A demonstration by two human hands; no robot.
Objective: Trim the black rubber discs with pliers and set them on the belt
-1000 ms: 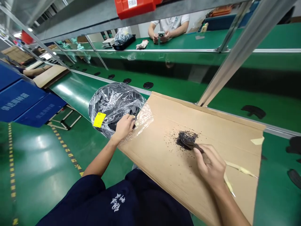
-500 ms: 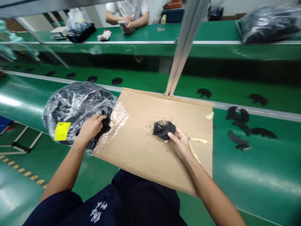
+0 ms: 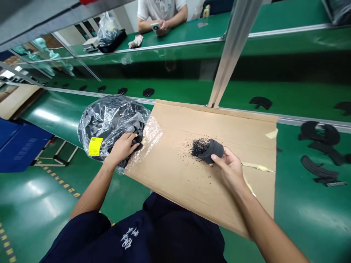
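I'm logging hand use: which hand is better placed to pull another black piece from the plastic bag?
Left, probably: the left hand is at the open mouth of the bag, while the right hand holds a black piece over the cardboard.

Bare cardboard sheet (image 3: 175, 182) lies open at lower centre; a slanted metal post (image 3: 233, 47) blocks the upper centre, the plastic bag (image 3: 109, 117) the left.

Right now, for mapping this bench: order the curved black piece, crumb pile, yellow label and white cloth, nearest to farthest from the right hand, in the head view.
1. curved black piece, in the right hand.
2. crumb pile, just left of it.
3. yellow label, on the bag, left.
4. white cloth, far bench across.
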